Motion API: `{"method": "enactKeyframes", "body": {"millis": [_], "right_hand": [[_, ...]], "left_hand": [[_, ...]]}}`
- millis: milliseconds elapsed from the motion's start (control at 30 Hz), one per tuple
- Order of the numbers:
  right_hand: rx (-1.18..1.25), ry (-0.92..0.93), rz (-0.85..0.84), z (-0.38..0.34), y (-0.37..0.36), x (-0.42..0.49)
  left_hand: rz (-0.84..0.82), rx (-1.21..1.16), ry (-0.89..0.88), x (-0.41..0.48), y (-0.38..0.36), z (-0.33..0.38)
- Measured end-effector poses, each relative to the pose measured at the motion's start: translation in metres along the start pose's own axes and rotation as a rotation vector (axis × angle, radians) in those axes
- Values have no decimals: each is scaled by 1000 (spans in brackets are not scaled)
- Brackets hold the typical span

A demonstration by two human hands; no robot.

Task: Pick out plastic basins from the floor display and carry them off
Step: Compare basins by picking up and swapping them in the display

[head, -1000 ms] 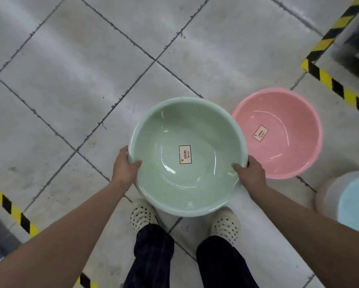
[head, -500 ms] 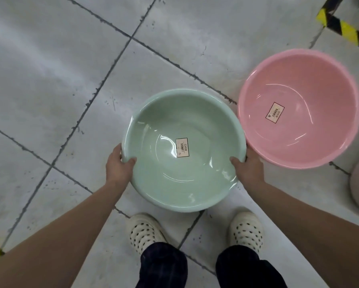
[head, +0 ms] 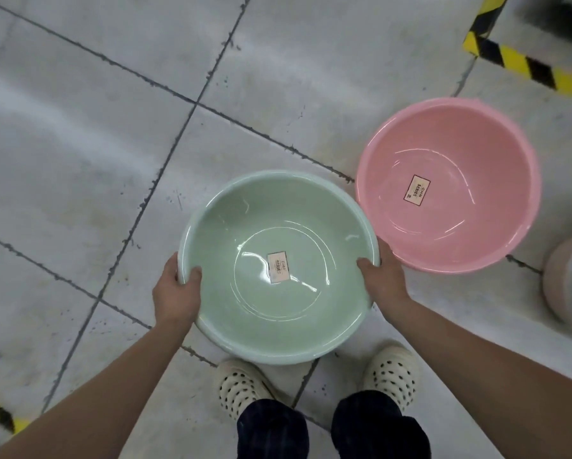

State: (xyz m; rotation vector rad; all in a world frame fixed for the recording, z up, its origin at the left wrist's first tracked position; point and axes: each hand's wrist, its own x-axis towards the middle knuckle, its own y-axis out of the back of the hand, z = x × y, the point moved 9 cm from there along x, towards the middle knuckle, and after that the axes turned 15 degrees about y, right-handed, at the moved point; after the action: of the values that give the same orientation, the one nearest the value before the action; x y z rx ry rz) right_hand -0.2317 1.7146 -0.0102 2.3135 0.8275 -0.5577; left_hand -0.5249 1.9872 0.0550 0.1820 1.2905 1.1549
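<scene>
We grip the green basin at frame centre, left hand and right hand clamped on opposite rims. The pink basin, right, has drawn nearer since a second ago: likely next pick.

Under me is a floor of large pale grey tiles, scuffed and speckled, with dark, crumbly grout lines crossing it on a slant. Soft glare washes over the tiles from overhead light. A strip of yellow-and-black hazard tape runs across the upper right corner — another piece shows at the lower left edge. Beyond the upper tape sits something dark and blurred that I cannot make out.
</scene>
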Motion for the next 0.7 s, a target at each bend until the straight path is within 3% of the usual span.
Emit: {"method": "enactKeyframes", "body": {"millis": [267, 500, 700], "right_hand": [[84, 33, 22, -86, 131, -32], [-38, -47, 139, -88, 286, -31], [-99, -135, 357, -53, 351, -3]], "left_hand": [[-68, -61, -53, -118, 20, 97], [-216, -36, -159, -202, -63, 208], [-282, 104, -307, -204, -150, 285]]}}
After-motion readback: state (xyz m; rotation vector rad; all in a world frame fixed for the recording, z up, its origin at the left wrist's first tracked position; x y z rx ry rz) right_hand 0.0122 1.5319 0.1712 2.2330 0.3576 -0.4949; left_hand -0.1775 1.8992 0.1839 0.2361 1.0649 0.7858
